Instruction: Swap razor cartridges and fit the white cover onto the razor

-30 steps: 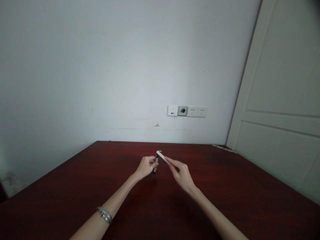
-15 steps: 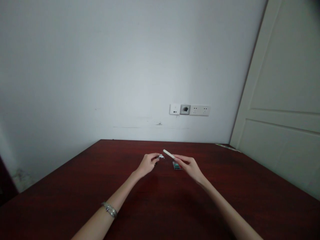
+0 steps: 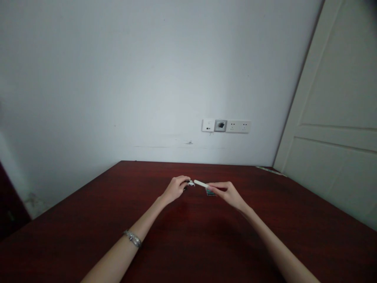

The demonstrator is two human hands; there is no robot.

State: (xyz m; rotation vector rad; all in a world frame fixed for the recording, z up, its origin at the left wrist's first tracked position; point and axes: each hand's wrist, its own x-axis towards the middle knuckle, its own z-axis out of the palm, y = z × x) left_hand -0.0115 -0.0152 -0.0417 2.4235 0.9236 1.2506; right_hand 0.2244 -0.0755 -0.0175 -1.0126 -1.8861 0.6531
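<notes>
My left hand [image 3: 176,188], a bracelet on its wrist, pinches a small silvery-white piece [image 3: 191,182] between thumb and fingers; its exact kind is too small to make out. In my right hand [image 3: 230,194] is a thin white stick with a rounded end [image 3: 201,183], gripped by thumb and fingertips and pointing left. The stick's tip is right beside the silvery piece; I cannot tell whether they touch. On the table under my right fingertips lies a small flat case with green inside [image 3: 210,192], partly hidden by the fingers.
The dark red wooden table [image 3: 176,243] runs back to a pale wall. Wall sockets [image 3: 238,126] sit above its far edge. A pale panelled door [image 3: 338,149] stands on the right, and a thin strip [image 3: 271,170] lies at the far right table edge.
The stick has levelled out and its tip has come closer to the silvery piece. Both hands keep their grip. The whole view has shifted slightly.
</notes>
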